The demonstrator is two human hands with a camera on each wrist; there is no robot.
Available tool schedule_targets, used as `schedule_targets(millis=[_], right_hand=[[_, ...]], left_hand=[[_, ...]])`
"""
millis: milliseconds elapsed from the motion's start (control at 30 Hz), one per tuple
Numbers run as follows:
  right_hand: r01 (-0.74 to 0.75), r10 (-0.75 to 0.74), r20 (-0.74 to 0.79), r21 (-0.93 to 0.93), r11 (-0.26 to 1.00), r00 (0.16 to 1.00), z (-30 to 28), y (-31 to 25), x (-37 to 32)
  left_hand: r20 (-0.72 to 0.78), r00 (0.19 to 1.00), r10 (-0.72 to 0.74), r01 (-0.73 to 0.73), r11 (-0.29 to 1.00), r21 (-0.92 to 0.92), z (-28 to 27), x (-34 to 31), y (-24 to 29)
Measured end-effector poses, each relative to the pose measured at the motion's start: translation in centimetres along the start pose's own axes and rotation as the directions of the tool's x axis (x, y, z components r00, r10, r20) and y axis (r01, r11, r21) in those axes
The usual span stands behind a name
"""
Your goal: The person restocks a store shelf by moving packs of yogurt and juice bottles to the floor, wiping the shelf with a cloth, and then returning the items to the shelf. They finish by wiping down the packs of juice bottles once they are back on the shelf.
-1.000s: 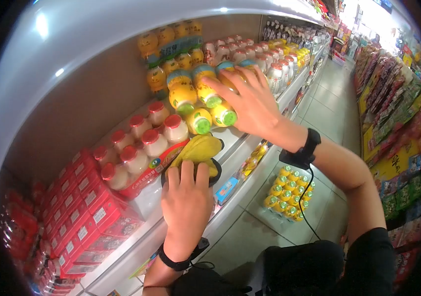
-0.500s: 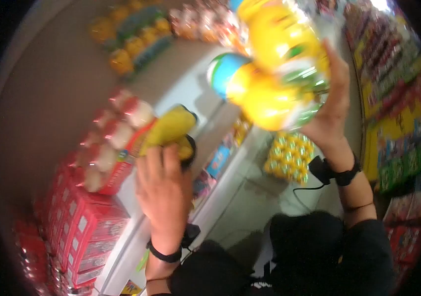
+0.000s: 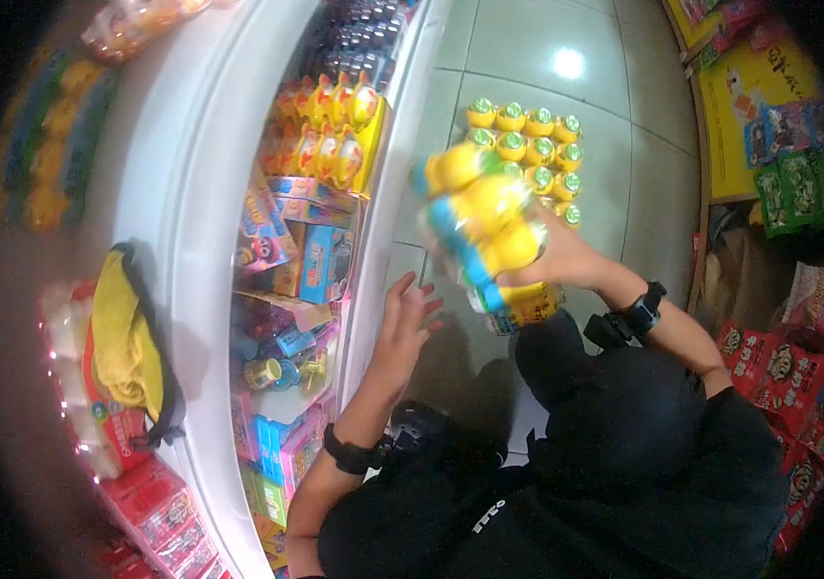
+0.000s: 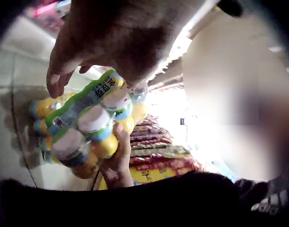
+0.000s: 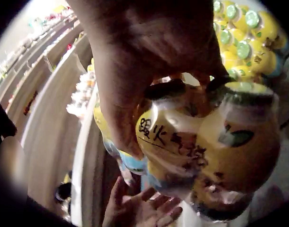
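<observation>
My right hand [image 3: 571, 256] grips a shrink-wrapped pack of yellow bottles [image 3: 484, 217] with blue bands and holds it over the aisle. In the right wrist view, green caps and dark lettering show on its bottles [image 5: 239, 142], with my thumb along the near side. My left hand [image 3: 397, 338] is empty beside the pack, its fingers relaxed and apart. In the left wrist view the pale bottle bases and a printed green-blue band face the camera. On the floor stands another pack of yellow bottles [image 3: 537, 135] with green caps, partly hidden behind the held one.
Left of me runs a white shelf edge [image 3: 204, 241]; a yellow cloth item with black trim [image 3: 127, 338] lies on it beside red-capped white bottles [image 3: 69, 367]. A lower shelf holds boxed toys [image 3: 325, 265]. Red snack packets [image 3: 817, 386] hang on the right.
My right hand has lifted the yellow bottle pack off the shelf and carried it over the aisle. My left hand has left the yellow cloth item. The view has turned toward the floor.
</observation>
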State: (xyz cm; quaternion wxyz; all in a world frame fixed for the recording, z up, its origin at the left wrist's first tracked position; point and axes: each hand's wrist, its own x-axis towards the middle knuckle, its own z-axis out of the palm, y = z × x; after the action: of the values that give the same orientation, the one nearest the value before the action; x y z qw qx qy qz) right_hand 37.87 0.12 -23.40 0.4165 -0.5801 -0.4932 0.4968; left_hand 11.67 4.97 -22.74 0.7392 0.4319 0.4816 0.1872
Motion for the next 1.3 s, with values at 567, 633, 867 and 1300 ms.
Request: schedule_targets(millis=[567,633,867,1300], right_hand=[[0.003,-0.066,-0.04,-0.835,0.55,0.997,3.2,9.3,-1.7],[0.114,-0.129,0.051,-0.827,0.55,0.99,3.7,11.2,-2.4],[0.145,-0.149,0.08,-0.856,0.496,0.986,3.9,13.0,-2.1],[0.25,-0.262,0.144,-0.865,0.434,0.954,4.2,12.9,-3.5]], left_hand=[[0.22,0.936,-0.274,0.324,0.916,-0.239,2.3,7.5,-8.8],[0.235,0.927,-0.294,0.347,0.909,-0.231,2.6,7.8,-9.3],[0.09,0.975,-0.204,0.192,0.973,0.125,1.6,9.6,-9.6],[0.259,0.964,-0.054,-0.039,0.94,0.339,-0.2,12.4,-8.5]])
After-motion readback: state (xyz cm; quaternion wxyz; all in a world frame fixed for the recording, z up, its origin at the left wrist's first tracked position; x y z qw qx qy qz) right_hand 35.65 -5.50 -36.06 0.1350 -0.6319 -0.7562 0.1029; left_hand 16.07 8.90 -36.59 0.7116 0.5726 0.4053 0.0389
